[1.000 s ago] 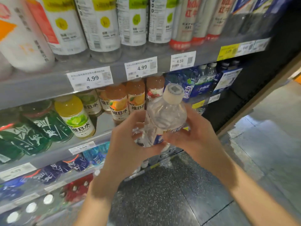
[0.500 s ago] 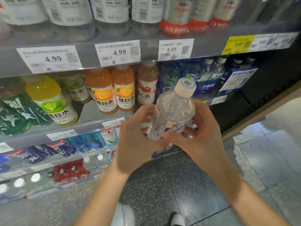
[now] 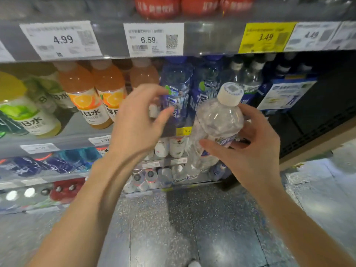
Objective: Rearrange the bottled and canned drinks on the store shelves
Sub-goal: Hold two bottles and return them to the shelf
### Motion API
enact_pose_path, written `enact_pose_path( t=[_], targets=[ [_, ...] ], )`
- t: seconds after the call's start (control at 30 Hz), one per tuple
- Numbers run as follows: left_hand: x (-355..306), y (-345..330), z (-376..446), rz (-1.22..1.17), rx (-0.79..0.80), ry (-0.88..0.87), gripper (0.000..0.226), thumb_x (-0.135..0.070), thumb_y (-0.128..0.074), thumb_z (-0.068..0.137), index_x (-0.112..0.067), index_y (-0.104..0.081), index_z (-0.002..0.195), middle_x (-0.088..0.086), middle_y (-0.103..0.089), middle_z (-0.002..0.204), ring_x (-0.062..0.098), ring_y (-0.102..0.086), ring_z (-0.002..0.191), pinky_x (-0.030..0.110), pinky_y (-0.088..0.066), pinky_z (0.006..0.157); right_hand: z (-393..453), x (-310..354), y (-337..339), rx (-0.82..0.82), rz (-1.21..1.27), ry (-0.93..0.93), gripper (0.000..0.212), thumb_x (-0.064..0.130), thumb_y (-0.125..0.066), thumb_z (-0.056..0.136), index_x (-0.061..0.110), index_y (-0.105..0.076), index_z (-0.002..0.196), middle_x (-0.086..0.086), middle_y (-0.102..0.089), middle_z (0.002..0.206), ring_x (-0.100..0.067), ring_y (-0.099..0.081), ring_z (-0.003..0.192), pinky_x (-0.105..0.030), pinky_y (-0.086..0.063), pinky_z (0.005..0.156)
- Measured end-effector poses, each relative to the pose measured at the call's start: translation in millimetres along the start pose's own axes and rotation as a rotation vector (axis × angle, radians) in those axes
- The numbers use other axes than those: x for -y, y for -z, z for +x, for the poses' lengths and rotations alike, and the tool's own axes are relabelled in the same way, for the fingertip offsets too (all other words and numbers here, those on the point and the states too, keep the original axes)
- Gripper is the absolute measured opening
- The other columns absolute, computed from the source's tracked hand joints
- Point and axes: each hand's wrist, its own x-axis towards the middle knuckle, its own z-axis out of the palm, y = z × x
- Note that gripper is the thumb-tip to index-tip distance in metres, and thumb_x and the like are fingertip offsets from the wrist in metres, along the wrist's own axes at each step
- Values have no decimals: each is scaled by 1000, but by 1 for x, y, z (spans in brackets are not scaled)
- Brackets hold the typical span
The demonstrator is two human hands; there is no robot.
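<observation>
Clear bottle (image 3: 217, 124): held tilted in front of the shelf (image 3: 107, 43), white cap (image 3: 230, 93) uppermost
Right hand (image 3: 250, 149): fingers curled round the bottle's lower body
Left hand (image 3: 136, 122): off the bottle, fingers loosely spread, nothing held, near the blue bottles (image 3: 177, 89)
Handling: judged light, thin-walled, easily dented; smooth plastic may slip
Best hold: the labelled waist is favoured, gripped gently

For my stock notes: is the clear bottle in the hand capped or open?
Capped: a white cap sits on the clear bottle held by the right hand.
</observation>
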Motion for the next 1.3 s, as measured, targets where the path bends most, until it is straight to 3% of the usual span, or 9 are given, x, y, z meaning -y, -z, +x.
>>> enact_pose_path(
  t=[0.13,0.27,0.4,0.53,0.73,0.9,1.07,1.17,1.3],
  targets=[
    [-37,-29,44,116,65,-96,51,-27,-72,86,-19,-54,133,4,-59,127,26,-61,110,44,-52,91,15,-14,14,-69,18,-8,72,28,-96,58,32,-58,118,12,-74,109,-4,-71,100,-32,-60,88],
    [-54,-71,82,235,167,16,57,-44,-68,87,-17,-50,135,14,-61,130,43,-54,119,44,-46,88,29,-29,28,-101,53,-25,74,32,-97,54,36,-57,117,10,-74,108,-8,-72,100,-37,-60,87],
    [-54,-97,102,225,187,107,64,-71,-51,82,-20,-64,119,14,-68,118,39,-62,109,37,-45,79,41,-39,40,-113,64,-40,77,27,-97,55,32,-57,121,10,-74,109,-7,-72,100,-36,-60,86],
    [-50,-100,99,3,-3,193,79,-81,-47,68,-22,-66,117,6,-70,117,30,-65,110,40,-52,89,48,-45,48,-116,58,-45,77,18,-97,59,28,-57,123,8,-74,109,-6,-72,101,-33,-60,86],
    [-45,-92,66,18,-120,127,53,-57,-66,86,-15,-63,118,4,-64,115,23,-55,108,36,-46,84,51,-49,50,-162,86,-63,74,10,-97,58,36,-56,114,19,-73,101,0,-70,100,-21,-58,84],
    [-49,-88,11,-148,-67,123,49,-37,-76,86,-25,-57,129,-17,-58,105,-4,-50,75,21,-44,74,49,-53,52,-185,61,-68,76,11,-97,57,33,-55,116,18,-71,101,3,-70,98,-15,-56,80],
    [-43,-80,-20,-260,-122,98,49,9,-66,90,-9,-52,133,-4,-57,131,-18,-53,107,1,-39,88,50,-53,52,-189,54,-37,75,9,-96,60,27,-53,119,18,-68,103,6,-69,97,-11,-54,79],
    [-46,-65,-25,-234,-205,6,50,6,-65,90,-16,-49,131,-8,-54,129,-8,-49,118,4,-34,99,58,-50,47,-184,47,-9,74,11,-96,61,27,-53,120,15,-68,109,1,-69,102,-13,-55,80],
    [-46,-40,-33,-148,-228,-2,37,-30,-55,90,-27,-50,126,-24,-53,101,-9,-49,84,-3,-33,83,73,-42,35,-171,55,41,75,13,-96,62,30,-52,121,12,-69,112,-3,-69,105,-18,-57,82]
  ],
)
